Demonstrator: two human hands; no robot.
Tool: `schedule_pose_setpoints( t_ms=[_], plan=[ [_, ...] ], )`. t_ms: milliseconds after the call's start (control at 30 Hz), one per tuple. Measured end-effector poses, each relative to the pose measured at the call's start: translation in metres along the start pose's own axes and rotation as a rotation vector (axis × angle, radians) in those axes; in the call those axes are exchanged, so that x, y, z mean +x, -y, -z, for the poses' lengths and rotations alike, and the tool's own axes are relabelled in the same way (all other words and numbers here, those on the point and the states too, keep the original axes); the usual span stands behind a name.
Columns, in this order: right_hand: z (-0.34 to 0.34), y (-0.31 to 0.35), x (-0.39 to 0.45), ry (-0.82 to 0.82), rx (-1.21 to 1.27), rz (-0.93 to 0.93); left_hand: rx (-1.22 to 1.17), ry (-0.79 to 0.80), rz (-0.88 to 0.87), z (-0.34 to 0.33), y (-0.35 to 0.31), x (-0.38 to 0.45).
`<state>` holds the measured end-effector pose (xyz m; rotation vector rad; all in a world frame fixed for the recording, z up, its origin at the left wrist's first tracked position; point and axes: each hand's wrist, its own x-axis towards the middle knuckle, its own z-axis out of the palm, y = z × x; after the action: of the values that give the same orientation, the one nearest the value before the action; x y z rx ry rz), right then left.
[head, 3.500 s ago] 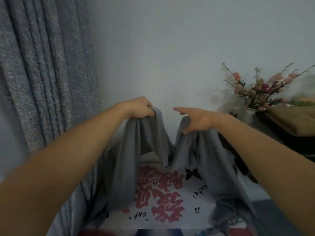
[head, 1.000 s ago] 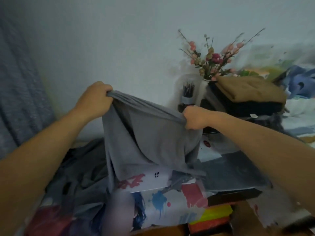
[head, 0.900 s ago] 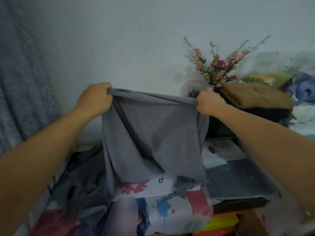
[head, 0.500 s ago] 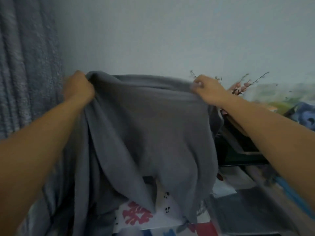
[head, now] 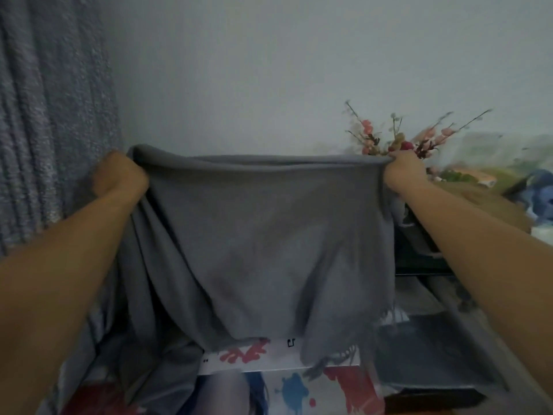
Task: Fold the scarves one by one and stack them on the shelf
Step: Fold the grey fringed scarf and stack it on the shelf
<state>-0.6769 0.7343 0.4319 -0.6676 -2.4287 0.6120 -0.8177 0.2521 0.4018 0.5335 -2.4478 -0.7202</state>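
Note:
A grey scarf (head: 257, 244) hangs stretched wide in front of me, its top edge taut and level. My left hand (head: 119, 176) grips the top left corner in a fist. My right hand (head: 404, 172) grips the top right corner. The cloth drapes down in folds, with a fringed end (head: 332, 359) dangling at the lower right. A folded brown scarf (head: 478, 202) lies on a dark stack on the shelf (head: 419, 259) at the right, partly hidden behind my right arm.
A grey-blue curtain (head: 51, 115) hangs at the left. A bunch of pink flowers (head: 398, 139) stands against the wall behind my right hand. Below the scarf lies a white surface with red and blue prints (head: 299, 387). Blue patterned cloth (head: 541, 202) shows at the far right.
My hands have moved further apart and the scarf's top edge is now pulled wide and straight. The view has dropped slightly, and the flowers show again behind my right hand.

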Motion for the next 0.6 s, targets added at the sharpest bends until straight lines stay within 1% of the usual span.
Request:
schedule_pose_setpoints(
  t_ms=[100, 200, 267, 300, 333, 367, 400, 467, 500, 533, 600],
  plan=[
    [0.014, 0.022, 0.004, -0.124, 0.116, 0.016, -0.017, -0.042, 0.043, 0.002, 0.000, 0.002],
    [0.026, 0.033, 0.011, -0.286, 0.252, 0.107, -0.050, -0.064, 0.066, 0.005, 0.001, 0.004],
    [0.030, 0.034, 0.005, -0.340, 0.236, 0.172, -0.076, -0.072, 0.065, 0.004, 0.007, 0.002],
    [0.030, 0.031, 0.002, -0.336, 0.205, 0.217, -0.084, -0.074, 0.075, 0.002, 0.013, 0.000],
    [0.028, 0.024, -0.001, -0.285, 0.174, 0.263, -0.089, -0.073, 0.086, -0.001, 0.020, -0.001],
    [0.025, 0.015, -0.004, -0.171, 0.133, 0.311, -0.086, -0.062, 0.094, -0.006, 0.029, -0.001],
    [0.020, 0.002, -0.007, -0.016, 0.059, 0.356, -0.077, -0.049, 0.093, -0.013, 0.038, -0.001],
    [0.017, -0.025, -0.015, 0.306, -0.184, 0.430, -0.019, -0.017, 0.074, -0.026, 0.061, -0.001],
    [0.016, -0.038, -0.021, 0.419, -0.305, 0.456, 0.033, 0.010, 0.066, -0.031, 0.069, -0.004],
    [0.015, -0.051, -0.028, 0.487, -0.393, 0.477, 0.084, 0.041, 0.057, -0.035, 0.074, -0.011],
    [0.005, -0.070, -0.057, 0.507, -0.453, 0.517, 0.175, 0.090, -0.032, -0.043, 0.075, -0.045]
  ],
)
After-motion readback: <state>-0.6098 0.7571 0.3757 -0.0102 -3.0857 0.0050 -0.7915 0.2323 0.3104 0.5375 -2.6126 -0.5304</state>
